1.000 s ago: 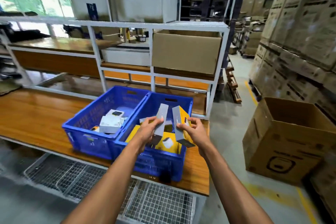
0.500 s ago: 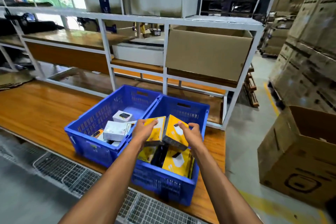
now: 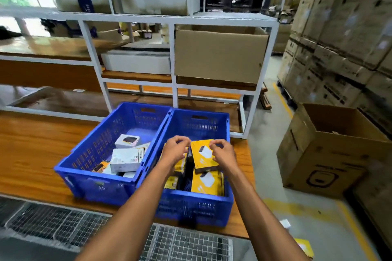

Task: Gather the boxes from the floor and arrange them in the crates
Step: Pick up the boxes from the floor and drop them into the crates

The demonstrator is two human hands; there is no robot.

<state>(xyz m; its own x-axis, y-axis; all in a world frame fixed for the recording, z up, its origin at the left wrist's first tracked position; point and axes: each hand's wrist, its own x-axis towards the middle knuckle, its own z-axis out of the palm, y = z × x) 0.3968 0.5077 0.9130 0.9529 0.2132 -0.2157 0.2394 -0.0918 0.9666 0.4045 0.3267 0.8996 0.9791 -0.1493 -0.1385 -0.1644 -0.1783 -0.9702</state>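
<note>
Two blue crates stand side by side on a wooden bench. The left crate (image 3: 84,154) holds several white boxes (image 3: 125,159). Inside the right crate (image 3: 203,207) are yellow boxes. My left hand (image 3: 175,151) is curled over a yellow box (image 3: 180,165) that is mostly hidden under my palm. Beside it, my right hand (image 3: 223,154) has its fingertips at the far corner of another yellow box (image 3: 202,154), which lies tilted on the boxes below. Both hands are low inside the right crate. One yellow box (image 3: 305,247) lies on the floor at the lower right.
A white metal shelf frame (image 3: 174,19) with a cardboard carton (image 3: 220,57) rises behind the crates. To the right, an open carton (image 3: 331,159) stands on the floor before stacked cartons (image 3: 343,27). Wire mesh shelving (image 3: 63,224) runs under the bench.
Both hands have lowered their yellow boxes from upright above the right crate to lying flat inside it. The view has moved closer to the crates.
</note>
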